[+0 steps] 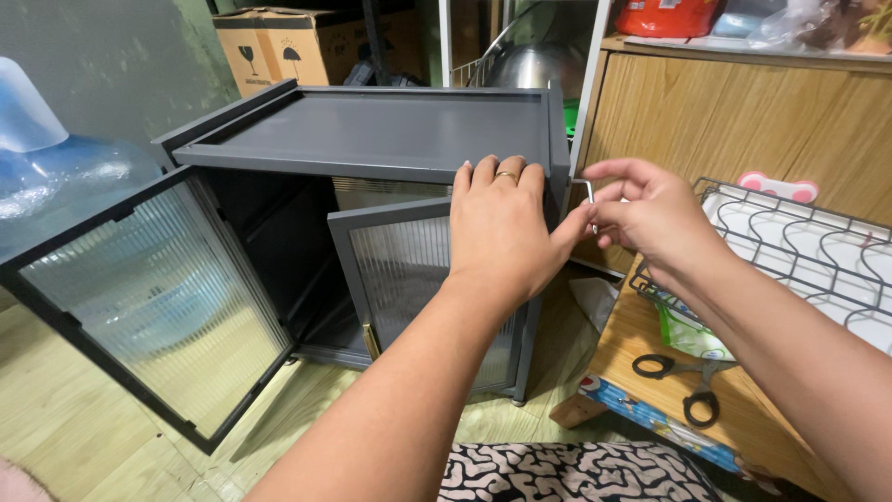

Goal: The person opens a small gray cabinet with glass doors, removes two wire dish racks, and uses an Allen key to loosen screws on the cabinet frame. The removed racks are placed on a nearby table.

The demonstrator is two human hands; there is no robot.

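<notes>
Grey metal cabinet (372, 130), ribbed glass doors ajar; left hand (502, 228) flat on top edge, right hand (641, 209) pinching hex key (591, 200).

Evenly and softly lit, rather bright, apparently from above and a little from the near side. Only weak shadows: a soft dark patch under the open ribbed-glass door (158, 307) on the floor (84, 437) at near left, and deep shade inside the grey cabinet (372, 130), where detail is hard to read. Mild sheen on the ribbed glass and on the blue water bottle (56, 177) at far left; a small glare on the metal bowl (534, 65) far behind. Sharp in the middle, on both hands. Slightly soft and stretched toward the edges, with wide-angle bending of straight lines at left and right. No motion blur to notice.
</notes>
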